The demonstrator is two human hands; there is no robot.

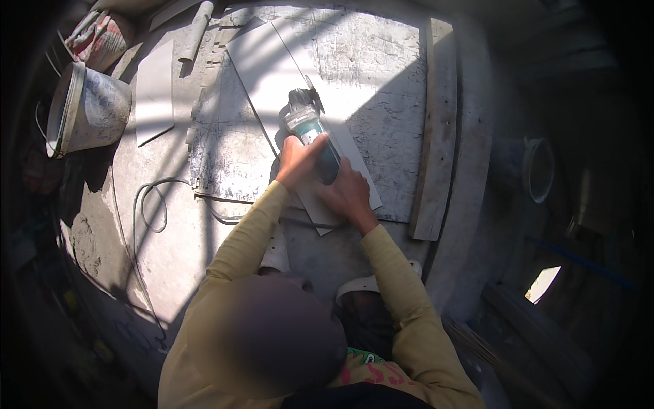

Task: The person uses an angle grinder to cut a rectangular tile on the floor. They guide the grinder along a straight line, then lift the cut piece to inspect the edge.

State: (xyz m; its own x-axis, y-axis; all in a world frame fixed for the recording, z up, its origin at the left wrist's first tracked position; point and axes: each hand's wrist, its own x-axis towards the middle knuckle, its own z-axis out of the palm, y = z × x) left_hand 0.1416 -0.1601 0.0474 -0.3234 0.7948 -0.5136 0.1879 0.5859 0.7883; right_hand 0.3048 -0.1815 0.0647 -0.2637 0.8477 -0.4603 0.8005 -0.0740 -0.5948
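Observation:
A teal angle grinder [306, 126] with a silver head and a disc points away from me over a pale tile piece [259, 58], which lies diagonally on a scuffed board [381, 82]. My left hand [298, 160] is closed round the grinder's body just behind the head. My right hand [346, 192] is closed on its rear part, lower and to the right. The disc sits at a thin dark line along the tile; whether it touches is unclear. A grey cable [163, 208] runs in loops at the left.
A stained bucket [102, 109], a sack [95, 37], a loose tile piece [153, 88] and a tube [196, 31] lie at the left. Two timber planks [439, 129] border the board on the right, with another bucket [535, 170] in shadow beyond. Wet mortar [88, 245] sits at lower left.

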